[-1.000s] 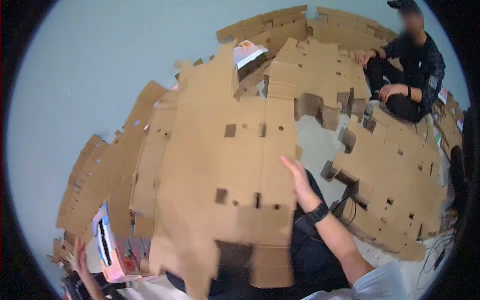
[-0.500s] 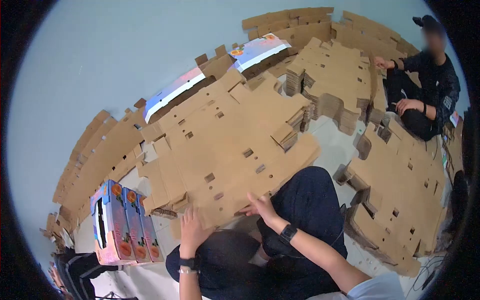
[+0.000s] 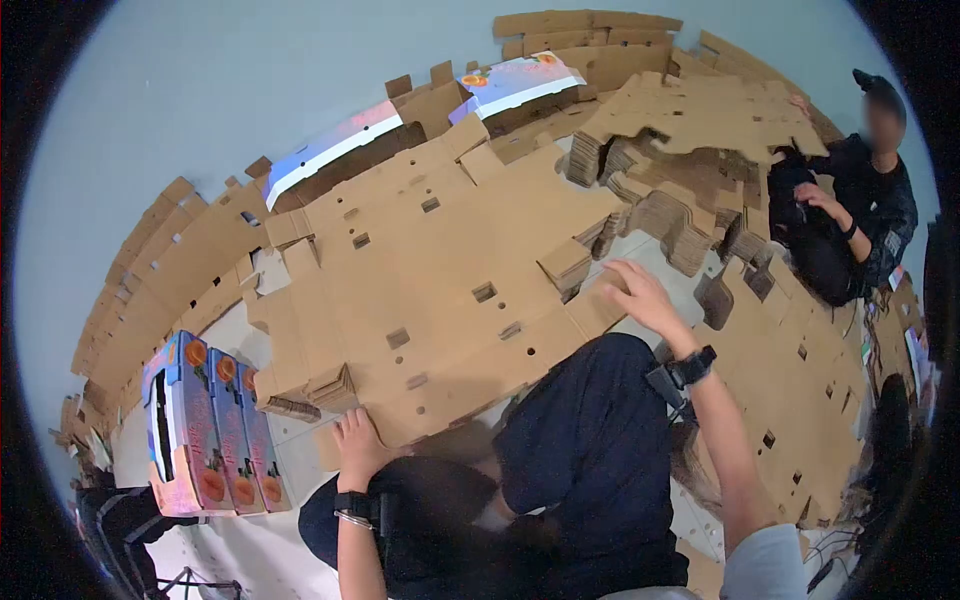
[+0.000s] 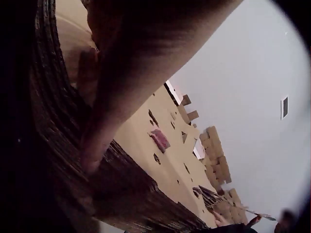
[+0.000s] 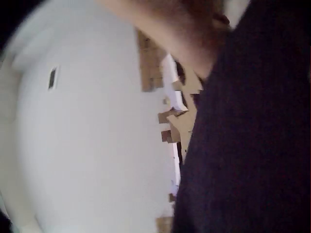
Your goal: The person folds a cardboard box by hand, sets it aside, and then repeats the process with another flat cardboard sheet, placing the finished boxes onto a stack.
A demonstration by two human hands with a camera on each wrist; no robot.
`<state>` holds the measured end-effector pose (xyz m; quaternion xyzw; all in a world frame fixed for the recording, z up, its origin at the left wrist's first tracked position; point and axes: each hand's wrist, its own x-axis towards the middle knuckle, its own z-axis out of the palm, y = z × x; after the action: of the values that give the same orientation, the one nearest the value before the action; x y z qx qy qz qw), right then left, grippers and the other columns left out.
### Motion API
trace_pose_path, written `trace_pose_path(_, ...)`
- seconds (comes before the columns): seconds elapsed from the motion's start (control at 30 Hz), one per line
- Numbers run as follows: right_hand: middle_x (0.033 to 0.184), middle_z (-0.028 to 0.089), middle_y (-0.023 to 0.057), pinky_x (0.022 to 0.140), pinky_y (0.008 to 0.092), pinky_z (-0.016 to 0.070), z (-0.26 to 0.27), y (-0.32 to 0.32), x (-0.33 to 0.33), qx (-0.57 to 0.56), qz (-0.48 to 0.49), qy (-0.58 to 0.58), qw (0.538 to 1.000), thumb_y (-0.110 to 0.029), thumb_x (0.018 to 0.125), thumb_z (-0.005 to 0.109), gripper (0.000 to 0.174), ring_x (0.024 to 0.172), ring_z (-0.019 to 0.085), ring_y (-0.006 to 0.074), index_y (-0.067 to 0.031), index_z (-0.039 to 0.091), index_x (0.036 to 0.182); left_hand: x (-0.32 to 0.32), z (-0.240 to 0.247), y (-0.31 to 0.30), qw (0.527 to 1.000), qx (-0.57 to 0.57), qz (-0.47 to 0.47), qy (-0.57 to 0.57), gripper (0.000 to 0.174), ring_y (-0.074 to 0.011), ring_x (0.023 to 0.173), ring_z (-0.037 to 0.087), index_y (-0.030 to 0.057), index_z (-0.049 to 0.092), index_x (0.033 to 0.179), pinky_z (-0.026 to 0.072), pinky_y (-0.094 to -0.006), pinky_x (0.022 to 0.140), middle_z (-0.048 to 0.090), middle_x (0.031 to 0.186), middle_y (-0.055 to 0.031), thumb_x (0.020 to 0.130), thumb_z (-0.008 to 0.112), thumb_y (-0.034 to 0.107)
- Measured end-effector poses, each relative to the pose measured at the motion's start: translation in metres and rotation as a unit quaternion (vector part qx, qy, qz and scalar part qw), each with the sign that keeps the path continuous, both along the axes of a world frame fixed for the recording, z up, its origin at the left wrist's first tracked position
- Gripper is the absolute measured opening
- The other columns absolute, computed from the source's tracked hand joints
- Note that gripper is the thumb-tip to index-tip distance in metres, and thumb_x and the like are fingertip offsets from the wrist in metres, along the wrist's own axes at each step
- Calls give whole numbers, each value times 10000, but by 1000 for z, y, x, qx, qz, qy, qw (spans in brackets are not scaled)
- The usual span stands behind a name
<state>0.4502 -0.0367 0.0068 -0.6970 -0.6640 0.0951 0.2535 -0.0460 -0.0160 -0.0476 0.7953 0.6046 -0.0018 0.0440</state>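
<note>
A stack of flat die-cut cardboard sheets [image 3: 450, 290] lies in front of me, with square slots and small round holes in its top sheet. My left hand [image 3: 360, 440] rests on its near left corner, fingers laid over the top. In the left wrist view, the left thumb [image 4: 99, 150] reaches down against the layered edges [image 4: 141, 194] of the stack. My right hand [image 3: 645, 292] is at the right end of the top sheet, fingers extended over the corner flap. The right wrist view shows part of this hand [image 5: 189, 34] behind a dark trouser leg [image 5: 243, 145].
Printed fruit boxes [image 3: 205, 430] stand at the left. Other cardboard stacks lie at right [image 3: 800, 400] and far right, where a seated person [image 3: 850, 210] has a raised sheet [image 3: 710, 110]. Blue-and-white printed pieces [image 3: 335, 145] and more cardboard line the wall. Cables [image 3: 835, 555] lie at lower right.
The raised sheet came down flat onto the stack. My left hand came in from the left to its near edge; my right hand slid rightward to the corner. The other person lifted a sheet.
</note>
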Motion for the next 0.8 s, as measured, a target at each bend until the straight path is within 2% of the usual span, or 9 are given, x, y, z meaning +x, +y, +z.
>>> trace_pose_path(0.1, 1412, 336, 223, 1079, 378, 268, -107, 5, 46, -115, 51, 175, 976, -418, 974, 397, 594, 1326, 313, 321, -103, 241, 1452, -9, -16, 4, 1000, -10, -10, -14, 1069, -353, 1106, 469, -45, 439, 1128, 257, -517, 1035, 514, 1095, -178, 410, 799, 661)
trace_pose_path(0.13, 1441, 252, 257, 1108, 377, 218, -79, -6, 32, -166, 47, 224, 959, -468, 968, 385, 687, 1360, 231, 367, -128, 96, 1489, -11, -21, 6, 1000, -12, -7, -16, 1069, -353, 1106, 469, -45, 439, 1128, 257, -517, 1035, 514, 1095, -178, 410, 799, 661)
trace_pose_path(0.23, 1445, 245, 251, 1102, 382, 226, -79, -7, 37, -165, 63, 230, 957, -492, 964, 382, 704, 1356, 235, 369, -122, 93, 1489, -13, -30, 10, 1000, -10, -6, 28, 1083, -350, 1134, 450, -47, 418, 1145, 234, -524, 1048, 495, 1135, -185, 411, 804, 649)
trace_pose_path(0.37, 1465, 251, 198, 1124, 377, 183, -54, 4, 42, -210, 61, 214, 952, -371, 972, 402, 615, 1368, 231, 322, -114, 170, 1479, -13, -25, 19, 996, -86, 7, 26, 997, -344, 1154, 430, -34, 410, 1121, 228, -534, 1044, 486, 1119, -174, 433, 816, 562)
trace_pose_path(0.43, 1435, 328, 173, 1127, 417, 193, -11, 23, 34, -173, 69, -219, 958, -242, 916, 437, 553, 1362, 261, 321, -104, 301, 1433, -14, -26, 18, 995, -98, 20, 18, 966, -344, 1156, 426, -28, 411, 1108, 231, -533, 1040, 484, 1110, -170, 436, 818, 535)
trace_pose_path(0.53, 1435, 372, 112, 1108, 508, 214, 24, 44, 4, 64, 81, -124, 987, -168, 845, 459, 542, 1344, 316, 292, -112, 392, 1380, -16, -29, 17, 998, -56, -3, 28, 954, -349, 1139, 430, -20, 411, 1086, 240, -530, 1027, 485, 1089, -163, 423, 825, 526)
trace_pose_path(0.57, 1435, 372, 112, 1108, 508, 214, 14, 48, 5, 61, 85, -122, 987, -168, 845, 459, 542, 1344, 316, 292, -112, 392, 1380, -14, -26, 18, 998, -57, -3, 11, 965, -348, 1137, 430, -21, 409, 1091, 242, -526, 1025, 485, 1092, -163, 419, 829, 530)
trace_pose_path(0.63, 1439, 385, 86, 1090, 494, 252, -21, 56, 16, -243, 135, -121, 953, -150, 848, 457, 497, 1282, 400, 312, -117, 434, 1344, -13, -20, 17, 998, -58, -2, -3, 977, -347, 1134, 429, -22, 407, 1095, 243, -523, 1023, 484, 1095, -163, 414, 833, 534)
trace_pose_path(0.8, 1393, 443, 109, 1049, 475, 323, -19, 66, 26, -152, 182, -221, 946, -156, 842, 479, 466, 1234, 455, 316, -109, 472, 1306, -17, -25, 23, 997, -79, -5, -27, 1019, -338, 1133, 424, -25, 405, 1109, 241, -511, 1016, 482, 1094, -170, 398, 839, 561)
